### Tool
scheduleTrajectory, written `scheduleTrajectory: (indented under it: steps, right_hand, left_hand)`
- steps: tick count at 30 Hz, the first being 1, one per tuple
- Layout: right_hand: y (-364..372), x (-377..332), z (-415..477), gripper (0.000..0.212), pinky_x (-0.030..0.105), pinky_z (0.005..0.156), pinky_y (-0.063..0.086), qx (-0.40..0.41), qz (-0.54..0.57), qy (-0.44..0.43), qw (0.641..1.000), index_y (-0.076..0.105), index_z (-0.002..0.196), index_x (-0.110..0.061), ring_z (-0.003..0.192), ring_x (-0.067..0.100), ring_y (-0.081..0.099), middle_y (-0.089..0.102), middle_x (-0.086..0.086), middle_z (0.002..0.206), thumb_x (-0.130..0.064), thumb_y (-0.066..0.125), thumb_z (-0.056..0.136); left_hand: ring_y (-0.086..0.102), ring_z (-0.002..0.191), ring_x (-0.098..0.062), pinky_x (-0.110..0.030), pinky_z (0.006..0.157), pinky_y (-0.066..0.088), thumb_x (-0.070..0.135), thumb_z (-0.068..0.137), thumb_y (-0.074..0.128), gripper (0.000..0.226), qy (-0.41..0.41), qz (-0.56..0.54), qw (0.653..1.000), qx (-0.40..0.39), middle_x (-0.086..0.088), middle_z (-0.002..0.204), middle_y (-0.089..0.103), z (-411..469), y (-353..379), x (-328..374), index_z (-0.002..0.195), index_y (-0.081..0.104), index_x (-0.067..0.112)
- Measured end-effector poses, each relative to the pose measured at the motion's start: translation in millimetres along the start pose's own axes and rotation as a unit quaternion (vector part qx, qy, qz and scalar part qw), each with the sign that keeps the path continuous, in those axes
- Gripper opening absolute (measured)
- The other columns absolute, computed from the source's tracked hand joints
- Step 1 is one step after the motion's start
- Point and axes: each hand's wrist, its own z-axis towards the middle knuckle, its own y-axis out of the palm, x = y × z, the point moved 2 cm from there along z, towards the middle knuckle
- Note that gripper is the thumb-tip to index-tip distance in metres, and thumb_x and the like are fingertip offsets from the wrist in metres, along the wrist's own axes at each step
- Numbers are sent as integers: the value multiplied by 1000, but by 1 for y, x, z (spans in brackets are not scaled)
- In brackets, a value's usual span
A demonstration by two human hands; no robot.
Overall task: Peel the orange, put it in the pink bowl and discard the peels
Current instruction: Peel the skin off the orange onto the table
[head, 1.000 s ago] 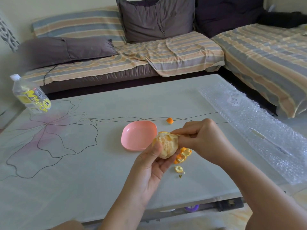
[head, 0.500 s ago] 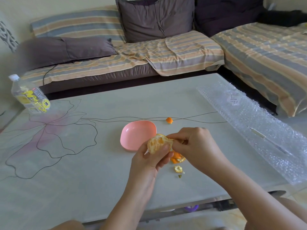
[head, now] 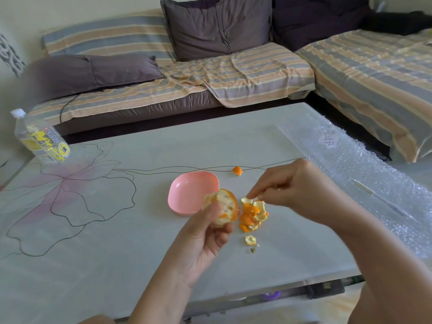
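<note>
The person's left hand (head: pixel 205 239) holds the orange (head: pixel 222 208) up above the table (head: pixel 117 265), with the thumb pressed across its front and the other fingers curled beneath. The fruit is mostly bare and pale with pith (a band of orange skin still clings to its right side). In the view it overlaps the 4 o'clock rim of the pink bowl (head: pixel 187 195), which holds nothing.

The right hand (head: pixel 301 188) reaches in from 3 o'clock. Its fingertips are pinched on a scrap of peel (head: pixel 247 200) at the top of the peel pile (head: pixel 253 216), which lies on the table just at the orange's 3 o'clock. A small curled peel bit (head: pixel 250 240) sits at the pile's 6 o'clock, and a lone orange fragment (head: pixel 237 170) lies at the bowl's 1 o'clock.

A plastic bottle (head: pixel 39 139) lies tilted at the table's 10 o'clock corner. A sheet of bubble wrap (head: pixel 364 183) runs along the 3 o'clock side. A striped sofa (head: pixel 233 73) stands beyond, at 12 o'clock.
</note>
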Motion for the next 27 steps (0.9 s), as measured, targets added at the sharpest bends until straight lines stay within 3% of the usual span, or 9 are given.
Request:
scheduleTrajectory:
  steps: [2, 4, 7, 10, 12, 14, 19, 24, 27]
  right_hand:
    - [-17, 5, 1, 24, 34, 61, 46, 20, 20, 6, 1000, 77, 70, -33, 66, 27, 59, 69, -1, 70, -11, 65, 71]
    - [-27, 16, 3, 30, 22, 65, 49, 36, 11, 30, 999, 76, 74, -35, 63, 9, 61, 69, -8, 67, -8, 63, 77]
    - [-20, 31, 7, 31, 33, 73, 51, 22, -78, 64, 995, 74, 84, -40, 74, 16, 64, 69, -11, 69, -12, 60, 86]
    - [0, 41, 10, 26, 19, 73, 45, -24, -145, 85, 985, 68, 106, -36, 87, 8, 61, 67, -17, 91, -20, 53, 92]
    - [10, 45, 10, 29, 11, 78, 38, -40, -173, 88, 980, 60, 121, -36, 98, 1, 55, 60, -18, 116, -34, 54, 92]
    - [19, 42, 10, 39, 5, 77, 38, -16, -171, 72, 983, 58, 124, -36, 102, -2, 53, 55, -20, 125, -44, 60, 86]
    - [43, 18, 3, 28, 9, 72, 45, 68, -89, -52, 992, 72, 103, -24, 82, 3, 58, 62, -11, 89, -29, 76, 76]
    - [64, 18, 3, 18, 21, 69, 49, 63, -108, -79, 989, 72, 97, -25, 75, 7, 59, 64, -7, 82, -25, 66, 79]
    - [73, 16, 2, 19, 36, 63, 51, 68, -129, -81, 986, 71, 90, -24, 68, 13, 58, 62, -4, 76, -30, 56, 81]
  left_hand:
    - [60, 44, -14, -18, 36, 48, 25, 19, 97, 67, -42, -55, 997, -35, -20, 81, 68, -3, -4, 7, 79, 77, 4]
    - [64, 48, -17, -20, 37, 51, 19, 21, 97, 70, -67, -100, 991, -55, -22, 87, 69, -9, -1, 11, 85, 75, -1]
    - [69, 57, -21, -23, 41, 54, 12, 24, 96, 85, -82, -159, 983, -29, -26, 100, 67, -6, -1, 7, 102, 67, -6]
    - [71, 62, -20, -23, 45, 56, 13, 27, 96, 96, -81, -194, 977, 18, -27, 106, 65, 0, -2, -2, 114, 58, -4]
    - [71, 65, -20, -24, 49, 58, 20, 44, 91, 81, -75, -201, 975, 49, -27, 105, 65, 2, 0, -6, 114, 57, -4]
    - [72, 69, -22, -23, 54, 58, 24, 62, 76, 58, -54, -194, 976, 81, -26, 102, 67, 2, 2, -9, 110, 58, -5]
    - [71, 80, -24, -28, 62, 60, 17, 72, 64, 41, 19, -185, 977, 101, -18, 97, 71, 2, 3, -14, 108, 61, -4]
    - [67, 97, -28, -28, 77, 58, 16, 81, 60, 34, 68, -141, 981, 110, -18, 103, 70, 0, 5, -17, 107, 63, -5]
    - [71, 87, -23, -26, 71, 59, 13, 87, 55, 23, 109, -107, 981, 121, -13, 92, 73, -3, 5, -18, 100, 65, -2]
